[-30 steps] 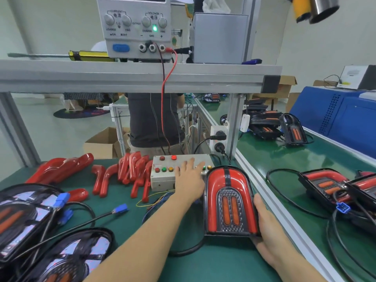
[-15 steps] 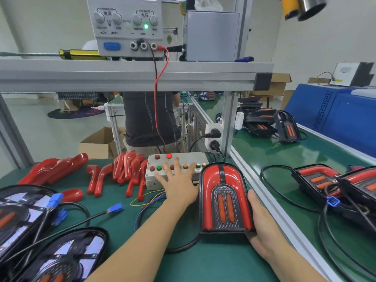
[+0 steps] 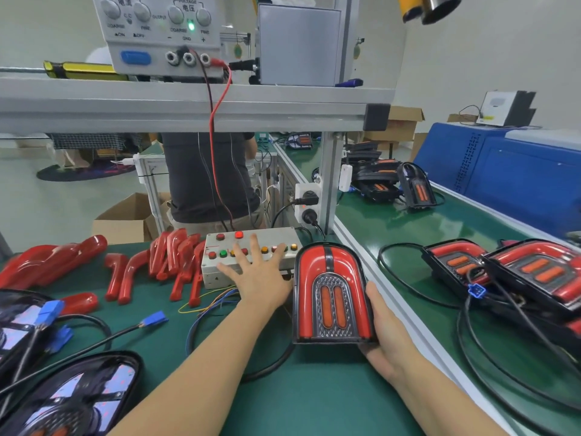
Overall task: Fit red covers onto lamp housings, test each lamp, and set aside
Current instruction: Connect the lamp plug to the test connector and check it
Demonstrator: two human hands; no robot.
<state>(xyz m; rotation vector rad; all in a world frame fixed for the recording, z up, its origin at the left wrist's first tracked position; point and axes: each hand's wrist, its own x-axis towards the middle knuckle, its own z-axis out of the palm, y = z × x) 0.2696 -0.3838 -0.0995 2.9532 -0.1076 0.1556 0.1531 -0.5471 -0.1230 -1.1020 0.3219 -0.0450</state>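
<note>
Supply (image 3: pixel 163 29) panel: VOLTAGE, COARSE, FINE, GND (green light lit).

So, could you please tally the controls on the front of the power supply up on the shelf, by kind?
Knobs: 4
Terminals: 3
Blue switch: 1
Lit green indicator: 1
Total: 9

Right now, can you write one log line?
step: testing | left hand: fingers on button box | right hand: holds lamp
</note>
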